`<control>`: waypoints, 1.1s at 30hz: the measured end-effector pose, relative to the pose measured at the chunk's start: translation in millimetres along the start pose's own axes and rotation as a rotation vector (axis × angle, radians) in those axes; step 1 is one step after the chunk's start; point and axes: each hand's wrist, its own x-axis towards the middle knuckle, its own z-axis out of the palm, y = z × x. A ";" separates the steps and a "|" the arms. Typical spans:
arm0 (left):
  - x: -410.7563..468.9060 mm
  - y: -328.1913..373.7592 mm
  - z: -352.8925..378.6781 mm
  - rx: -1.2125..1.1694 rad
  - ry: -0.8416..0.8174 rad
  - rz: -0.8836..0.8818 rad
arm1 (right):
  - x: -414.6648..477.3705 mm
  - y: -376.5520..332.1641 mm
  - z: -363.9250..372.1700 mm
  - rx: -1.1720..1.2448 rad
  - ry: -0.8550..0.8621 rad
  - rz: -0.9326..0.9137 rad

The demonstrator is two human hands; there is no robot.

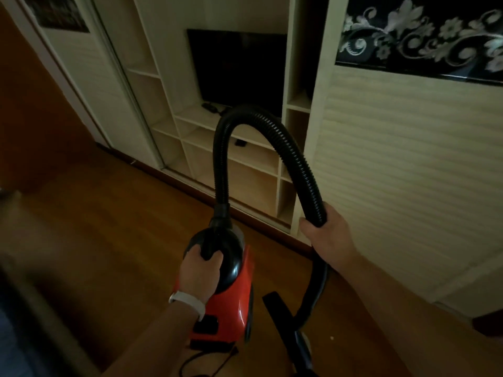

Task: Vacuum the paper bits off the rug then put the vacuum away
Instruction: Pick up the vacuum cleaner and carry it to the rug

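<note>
- Vacuum [231, 303]: rigid red canister, likely fairly heavy, over the wooden floor [122, 213] before the shelves [245, 161]; its long axis runs away from the person, hose end farthest.
- Hose [245, 118]: ribbed, floppy, arching up; the right hand [326, 235] wraps it.
- Handle [210, 250]: probably the safest hold; the left hand [200, 270] grips it.

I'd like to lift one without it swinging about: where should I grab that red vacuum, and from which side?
Take the black handle on top of the vacuum, coming down from above with fingers curled under the bar, as the left hand does. It seems to arch clear of the body, leaving room. The right hand holds the looping hose aside.
</note>
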 end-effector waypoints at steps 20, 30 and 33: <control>266.4 59.9 -27.2 0.092 0.450 -0.155 | 353.2 -75.2 192.9 0.066 -0.490 -0.209; 400.2 8.3 -125.5 -0.029 0.615 -0.206 | 422.1 -143.9 375.8 0.034 -0.594 -0.251; 444.7 -14.6 -165.8 -0.061 0.600 -0.245 | 435.0 -175.1 442.4 0.015 -0.612 -0.239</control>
